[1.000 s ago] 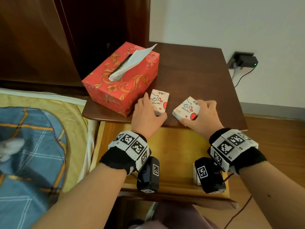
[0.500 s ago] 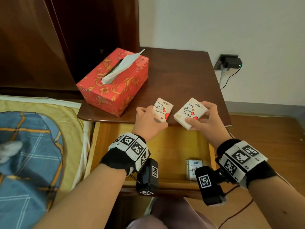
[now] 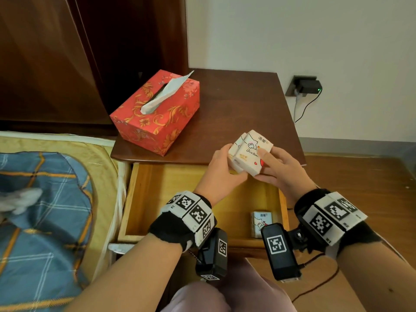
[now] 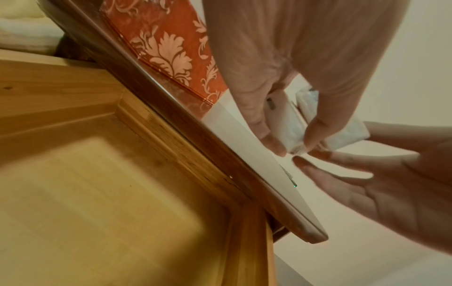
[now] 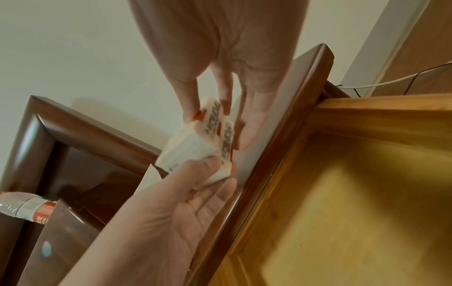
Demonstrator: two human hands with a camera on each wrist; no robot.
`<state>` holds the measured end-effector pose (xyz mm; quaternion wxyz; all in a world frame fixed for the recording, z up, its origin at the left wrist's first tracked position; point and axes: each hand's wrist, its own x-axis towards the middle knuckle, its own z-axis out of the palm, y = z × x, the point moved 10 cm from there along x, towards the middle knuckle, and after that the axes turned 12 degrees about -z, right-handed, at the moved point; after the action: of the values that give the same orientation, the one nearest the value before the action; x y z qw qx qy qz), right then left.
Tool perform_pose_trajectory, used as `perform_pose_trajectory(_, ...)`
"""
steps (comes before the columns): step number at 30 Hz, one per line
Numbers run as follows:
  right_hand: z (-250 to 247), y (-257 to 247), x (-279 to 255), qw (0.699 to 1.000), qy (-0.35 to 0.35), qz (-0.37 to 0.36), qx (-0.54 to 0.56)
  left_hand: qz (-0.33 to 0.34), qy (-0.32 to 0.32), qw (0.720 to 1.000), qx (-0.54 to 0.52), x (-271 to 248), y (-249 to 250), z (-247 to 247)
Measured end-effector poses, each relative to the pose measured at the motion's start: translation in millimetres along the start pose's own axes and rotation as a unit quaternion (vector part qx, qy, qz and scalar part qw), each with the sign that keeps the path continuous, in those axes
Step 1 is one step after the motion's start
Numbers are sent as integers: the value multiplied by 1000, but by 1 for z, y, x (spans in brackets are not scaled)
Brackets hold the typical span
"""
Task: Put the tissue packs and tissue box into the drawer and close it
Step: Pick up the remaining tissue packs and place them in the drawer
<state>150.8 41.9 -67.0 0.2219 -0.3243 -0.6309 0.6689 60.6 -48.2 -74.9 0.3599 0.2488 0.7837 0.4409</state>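
Note:
Two small white tissue packs [image 3: 249, 154] with red hearts are pressed side by side above the front edge of the nightstand [image 3: 236, 102]. My left hand [image 3: 226, 162] grips the left pack [image 4: 281, 123] between thumb and fingers. My right hand [image 3: 269, 164] pinches the right pack [image 5: 215, 123], thumb on its face. A third pack [image 3: 261, 222] lies in the front right corner of the open wooden drawer [image 3: 162, 199]. The red floral tissue box [image 3: 157, 113], a tissue sticking out, stands on the nightstand's left side.
A bed with a blue plaid blanket [image 3: 40, 210] borders the drawer on the left. A charger in a wall socket [image 3: 304, 86] with its cable hangs to the right. Dark wooden panels [image 3: 67, 52] stand behind the box. A plastic bottle [image 5: 22, 209] shows low in the right wrist view.
Both hands lifted their packs off the nightstand top and brought them together, now touching, over the drawer's back edge. The third pack in the drawer came into view.

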Motion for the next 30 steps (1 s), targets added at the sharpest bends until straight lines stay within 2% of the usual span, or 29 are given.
perform_pose_trajectory(6,3,3,-5,1000,-7,20,15,0,-26,1000,-11,-6,3,14)
perform_pose_trajectory(11,-8,4,-10,999,-9,36,2,40,-57,998,5,-13,9,18)
perform_pose_trajectory(18,-19,10,-16,998,-41,36,-40,-3,-135,991,18,-18,1,22)
perform_pose_trajectory(23,-20,20,-21,994,-59,52,-79,35,-118,988,93,-21,6,26)
perform_pose_trajectory(30,-20,36,-25,986,-94,75,-119,10,-129,969,208,-19,-10,40)
